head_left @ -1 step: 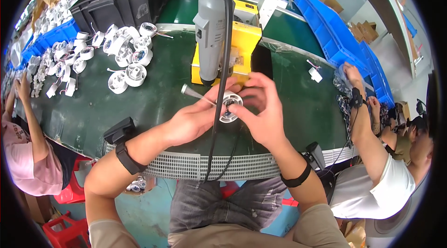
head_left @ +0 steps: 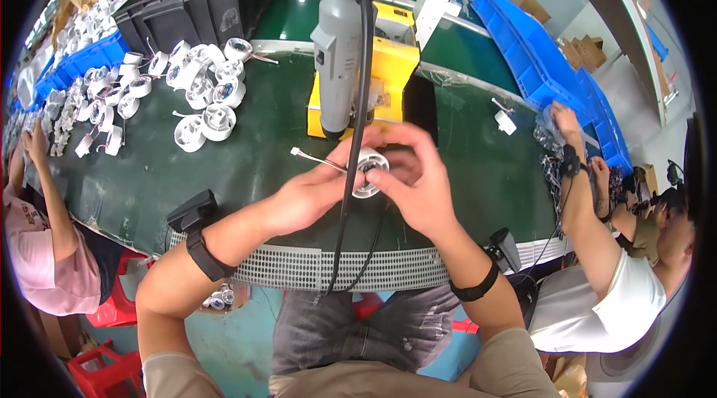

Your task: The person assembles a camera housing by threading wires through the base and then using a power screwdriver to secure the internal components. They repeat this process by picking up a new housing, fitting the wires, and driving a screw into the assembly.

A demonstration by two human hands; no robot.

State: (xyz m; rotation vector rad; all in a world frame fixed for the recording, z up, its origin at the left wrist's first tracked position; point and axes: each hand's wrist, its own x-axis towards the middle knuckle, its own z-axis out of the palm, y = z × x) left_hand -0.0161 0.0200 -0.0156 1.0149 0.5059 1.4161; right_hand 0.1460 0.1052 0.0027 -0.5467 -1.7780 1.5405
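Note:
Between my two hands, above the green bench, is a white round plastic housing (head_left: 373, 171) with spokes and a dark centre. My left hand (head_left: 317, 190) grips its left side, partly behind a hanging black cable. My right hand (head_left: 422, 181) curls round the right side, its thumb pressing at the middle of the face. A thin wire with a small white connector (head_left: 296, 151) sticks out to the left over my left fingers. Just beyond my hands a grey electric screwdriver (head_left: 336, 62) hangs upright in front of a yellow fixture (head_left: 394, 73).
Many similar white housings (head_left: 216, 120) lie at the left. Behind them stand a black crate (head_left: 198, 17) and a blue bin (head_left: 82, 66). A single white part (head_left: 505, 122) lies at the right, near blue trays (head_left: 523, 54). Other people work on both sides.
The wire's connector, smeared by motion before, now shows sharply and slightly lower. My right fingers have shifted a little round the housing, which stays in nearly the same place.

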